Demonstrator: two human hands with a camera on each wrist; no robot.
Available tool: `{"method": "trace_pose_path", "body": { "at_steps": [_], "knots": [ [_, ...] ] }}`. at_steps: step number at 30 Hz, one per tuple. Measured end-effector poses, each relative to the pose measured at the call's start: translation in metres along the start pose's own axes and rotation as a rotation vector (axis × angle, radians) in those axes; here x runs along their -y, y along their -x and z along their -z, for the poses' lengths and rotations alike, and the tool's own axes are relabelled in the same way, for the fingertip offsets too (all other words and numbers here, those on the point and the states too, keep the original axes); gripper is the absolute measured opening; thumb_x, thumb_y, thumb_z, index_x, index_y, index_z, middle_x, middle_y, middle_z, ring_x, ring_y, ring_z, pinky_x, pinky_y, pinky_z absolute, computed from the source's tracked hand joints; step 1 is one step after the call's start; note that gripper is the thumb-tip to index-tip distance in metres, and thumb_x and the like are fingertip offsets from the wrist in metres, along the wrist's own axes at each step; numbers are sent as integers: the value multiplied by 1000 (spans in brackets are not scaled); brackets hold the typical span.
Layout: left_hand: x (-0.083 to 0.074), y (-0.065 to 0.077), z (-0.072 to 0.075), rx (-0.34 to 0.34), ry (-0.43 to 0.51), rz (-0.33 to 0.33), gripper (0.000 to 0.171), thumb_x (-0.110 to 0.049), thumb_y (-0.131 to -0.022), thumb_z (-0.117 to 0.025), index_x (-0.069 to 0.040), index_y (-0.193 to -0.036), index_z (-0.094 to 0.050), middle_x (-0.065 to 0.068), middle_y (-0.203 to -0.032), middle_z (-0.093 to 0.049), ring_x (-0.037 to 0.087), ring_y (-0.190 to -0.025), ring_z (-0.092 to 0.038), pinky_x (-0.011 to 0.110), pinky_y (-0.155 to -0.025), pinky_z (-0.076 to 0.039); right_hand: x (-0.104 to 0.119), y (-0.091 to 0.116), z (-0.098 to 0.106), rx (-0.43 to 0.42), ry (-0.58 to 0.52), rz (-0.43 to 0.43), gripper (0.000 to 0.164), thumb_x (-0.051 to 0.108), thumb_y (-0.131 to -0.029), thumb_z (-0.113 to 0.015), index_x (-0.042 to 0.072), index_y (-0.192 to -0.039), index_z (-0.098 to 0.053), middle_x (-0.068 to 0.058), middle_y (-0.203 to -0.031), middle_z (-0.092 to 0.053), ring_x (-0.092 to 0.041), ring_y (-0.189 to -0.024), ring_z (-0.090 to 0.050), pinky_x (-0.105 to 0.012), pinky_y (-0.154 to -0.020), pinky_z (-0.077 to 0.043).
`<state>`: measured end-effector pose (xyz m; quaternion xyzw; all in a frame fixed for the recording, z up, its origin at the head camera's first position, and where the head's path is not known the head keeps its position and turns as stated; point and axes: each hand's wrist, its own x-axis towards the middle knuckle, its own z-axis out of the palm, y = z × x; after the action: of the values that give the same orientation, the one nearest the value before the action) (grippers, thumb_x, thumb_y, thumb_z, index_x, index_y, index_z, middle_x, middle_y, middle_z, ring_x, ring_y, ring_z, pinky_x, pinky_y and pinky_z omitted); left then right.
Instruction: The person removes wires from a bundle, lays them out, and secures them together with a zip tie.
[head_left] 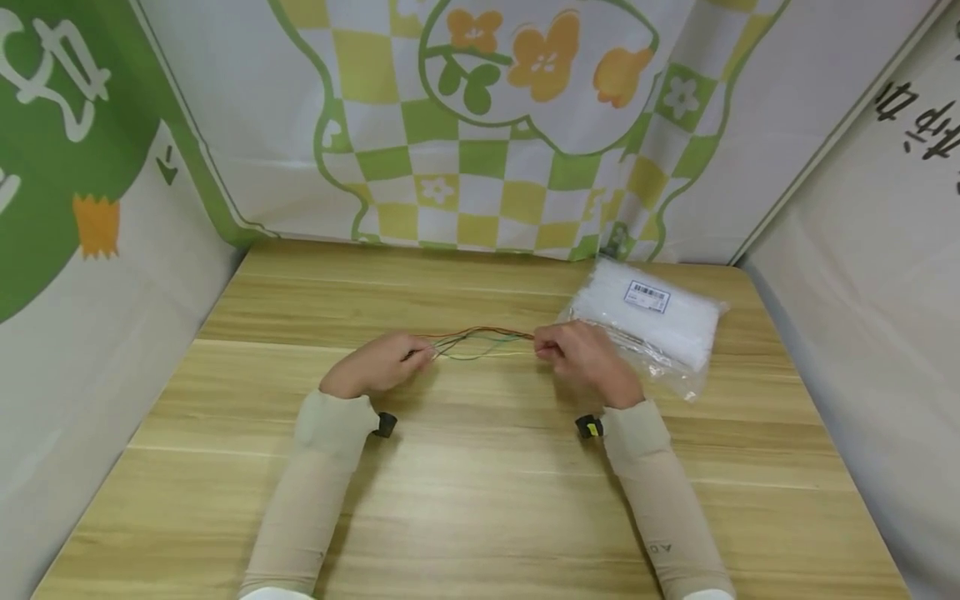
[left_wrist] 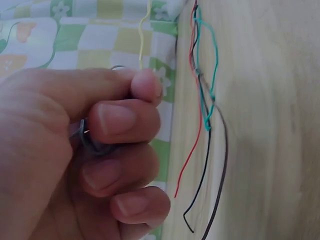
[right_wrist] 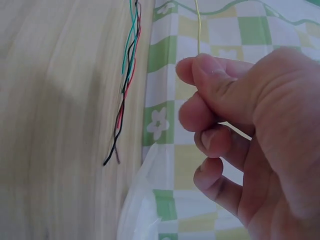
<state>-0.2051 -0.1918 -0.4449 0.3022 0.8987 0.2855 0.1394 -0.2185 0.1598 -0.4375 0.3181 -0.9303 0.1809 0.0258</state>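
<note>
pinching one yellow wire (right_wrist: pixel 199 30), each grip clamped on it, one left hand (head_left: pixel 382 364) and one right hand (head_left: pixel 588 354) flank at least four other wires (right_wrist: pixel 122 92) near one plastic bag (head_left: pixel 675 329).

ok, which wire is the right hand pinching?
The yellow wire, rising from the fingertips of the right hand. The red wire, black wire, green wire and brown wire pass to one side, apart from its fingers.

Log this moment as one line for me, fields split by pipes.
left hand: pinches yellow wire | right hand: pinches yellow wire | red wire, black wire: ends loose | plastic bag: on table, beyond right hand
</note>
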Motion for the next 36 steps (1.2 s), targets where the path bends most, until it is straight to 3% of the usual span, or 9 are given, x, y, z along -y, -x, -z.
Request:
{"method": "trace_pose_path", "body": {
  "at_steps": [3, 7, 11, 15, 18, 21, 25, 28, 36],
  "knots": [
    [0, 2, 2, 2, 10, -33, 37, -13, -113, -47, -2, -82, -64, -5, -68, -46, 8, -59, -36, 27, -65, -39, -5, -1, -1, 2, -4, -5, 15, 16, -99, -74, 18, -85, -72, 3, -76, -74, -11, -67, -60, -34, -63, -51],
    [-3, 3, 2, -19, -57, -44, 39, -8, -111, -50, -9, -72, -54, -7, -66, -39, 7, -60, -34, 27, -69, -39, -9, -1, 0, -3, -12, -21, 15, 17, -99, -74, 18, -85, -73, 4, -78, -75, -12, -70, -63, -35, -65, -52],
    [-8, 7, -1, -33, -168, 13, 44, -1, -106, -51, -19, -68, -38, -7, -66, -32, 9, -63, -31, 27, -66, -33, -11, -1, 2, 2, -16, -35, 15, 17, -99, -74, 19, -84, -74, 5, -80, -76, -14, -72, -65, -34, -61, -50],
    [-12, 12, -5, -46, -262, 56, 47, 1, -102, -53, -22, -67, -33, -8, -66, -28, 9, -63, -28, 25, -59, -26, -12, 0, 2, 8, 1, -31, 15, 16, -98, -75, 20, -84, -74, 7, -82, -77, -14, -73, -67, -34, -59, -50],
    [-13, 12, -8, -131, -381, 46, 50, -2, -102, -54, -23, -65, -27, -8, -64, -22, 8, -60, -22, 24, -56, -19, -13, -1, 1, -5, 26, -12, 17, 14, -97, -76, 20, -81, -74, 6, -79, -76, -14, -71, -67, -35, -58, -50],
    [-13, 9, -11, -239, -561, 43, 51, 2, -96, -51, -24, -67, -18, -8, -63, -13, 9, -59, -12, 27, -55, -13, -14, -3, 2, -5, 58, 19, 20, 7, -93, -76, 19, -78, -71, 7, -74, -73, -14, -67, -63, -35, -55, -48],
    [-14, 4, -11, -305, -723, 66, 51, 8, -84, -50, -23, -64, -15, -7, -61, -10, 10, -58, -10, 27, -53, -11, -15, -8, 5, 46, 107, 62, 32, -12, -78, -62, 19, -71, -61, 9, -64, -56, -12, -62, -51, -32, -53, -39],
    [-16, 2, -10, -319, -755, 79, 49, 8, -78, -51, -23, -61, -18, -7, -60, -10, 10, -58, -12, 26, -51, -12, -16, -11, 7, 91, 137, 80, 34, -15, -70, -55, 19, -69, -56, 9, -62, -49, -11, -61, -46, -31, -53, -36],
    [-13, 4, -9, -320, -720, 103, 47, 9, -71, -48, -24, -64, -15, -8, -61, -10, 9, -58, -11, 25, -51, -12, -16, -16, 11, 121, 135, 54, 20, 3, -88, -76, 18, -76, -74, 7, -76, -72, -14, -69, -64, -44, -65, -56]
  ]
}}
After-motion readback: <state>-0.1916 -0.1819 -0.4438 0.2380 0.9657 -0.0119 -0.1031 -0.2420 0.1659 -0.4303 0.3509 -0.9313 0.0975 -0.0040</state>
